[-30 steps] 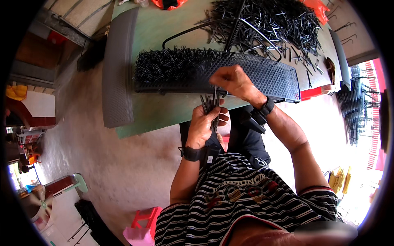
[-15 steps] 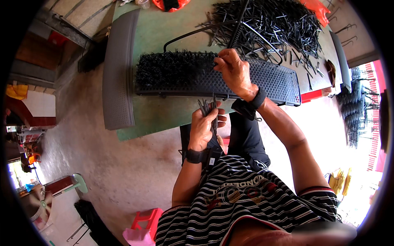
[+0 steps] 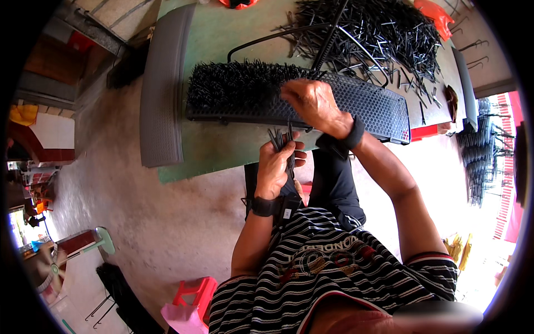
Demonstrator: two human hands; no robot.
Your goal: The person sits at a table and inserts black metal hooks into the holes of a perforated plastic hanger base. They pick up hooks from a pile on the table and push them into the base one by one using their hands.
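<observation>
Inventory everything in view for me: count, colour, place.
Flat-topped table: one, green, upper centre
Long perforated panel with bristly tufts: one, black, table's near side
Loose thin strips: many, black, table's far right
Curved perforated sheets: stacked, count unclear, grey, table's left end
Crumpled plastic pieces: two, orange-red, table's far side
Plastic stool: one, red, lower left floor
Bladed fan: one, pale, lower left
Left hand: one, bare, in front of panel, holding strip bundle
Right hand: one, bare, at panel's middle
</observation>
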